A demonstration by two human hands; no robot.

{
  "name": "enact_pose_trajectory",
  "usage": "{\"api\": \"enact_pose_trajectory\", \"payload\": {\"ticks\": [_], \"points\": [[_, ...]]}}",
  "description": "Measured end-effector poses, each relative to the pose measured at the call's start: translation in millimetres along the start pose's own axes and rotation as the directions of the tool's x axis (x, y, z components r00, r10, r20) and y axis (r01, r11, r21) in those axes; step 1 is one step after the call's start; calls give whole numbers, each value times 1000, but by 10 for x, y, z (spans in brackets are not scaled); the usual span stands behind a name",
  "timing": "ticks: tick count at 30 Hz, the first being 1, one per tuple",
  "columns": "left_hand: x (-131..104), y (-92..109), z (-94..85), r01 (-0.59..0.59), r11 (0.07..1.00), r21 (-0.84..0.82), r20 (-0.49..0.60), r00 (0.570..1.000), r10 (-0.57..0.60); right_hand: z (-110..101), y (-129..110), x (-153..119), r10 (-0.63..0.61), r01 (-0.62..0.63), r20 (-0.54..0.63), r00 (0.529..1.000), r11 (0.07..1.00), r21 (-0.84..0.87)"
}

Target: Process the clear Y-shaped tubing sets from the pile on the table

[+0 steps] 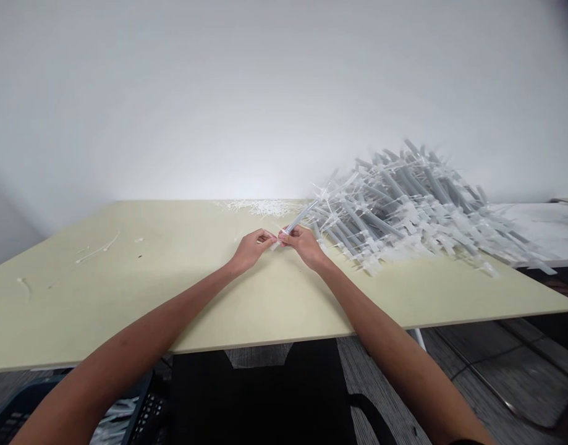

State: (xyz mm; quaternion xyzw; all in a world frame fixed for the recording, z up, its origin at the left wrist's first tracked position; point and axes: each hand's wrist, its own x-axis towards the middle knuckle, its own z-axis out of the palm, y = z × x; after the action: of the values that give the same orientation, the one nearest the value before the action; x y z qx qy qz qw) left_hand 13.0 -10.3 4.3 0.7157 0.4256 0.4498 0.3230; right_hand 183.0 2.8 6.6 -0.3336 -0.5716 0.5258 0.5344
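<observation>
My right hand (300, 242) is closed around the lower end of a slim grey tube in clear plastic (305, 213), which slants up and away to the right. Beside it, just to the left, my left hand (254, 247) has its thumb and fingertips pinched together at the tube's near end. What lies between those fingertips is too small to make out. A bit of clear plastic pokes out below, between both hands. Both hands are just above the table (265, 303), near its middle.
On the right rises a big heap of similar plastic-wrapped grey tubes (390, 204). A pile of thin white strips (269, 207) lies at the back by the wall. Loose white strips (101, 250) are scattered on the left. Below the table's front edge stands a dark basket (142, 408) holding plastic-wrapped pieces.
</observation>
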Motion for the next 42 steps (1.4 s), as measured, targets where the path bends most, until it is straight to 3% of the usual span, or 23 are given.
{"api": "enact_pose_trajectory", "payload": {"ticks": [14, 23, 34, 42], "points": [[-47, 24, 45, 13, 1000, -9, -92, 996, -14, -5, 68, 5, -39, 37, -21, 999, 997, -67], [-25, -30, 37, 23, 999, -38, -15, 1000, -24, -57, 39, 6, -49, 52, 23, 999, 989, -140], [-42, -9, 37, -12, 1000, -26, -41, 999, 11, -18, 28, -21, -44, 46, 20, 999, 993, -105], [-63, 0, 66, 22, 998, -52, -78, 997, -26, -9, 103, -1, -57, 53, -28, 998, 991, -126]]}}
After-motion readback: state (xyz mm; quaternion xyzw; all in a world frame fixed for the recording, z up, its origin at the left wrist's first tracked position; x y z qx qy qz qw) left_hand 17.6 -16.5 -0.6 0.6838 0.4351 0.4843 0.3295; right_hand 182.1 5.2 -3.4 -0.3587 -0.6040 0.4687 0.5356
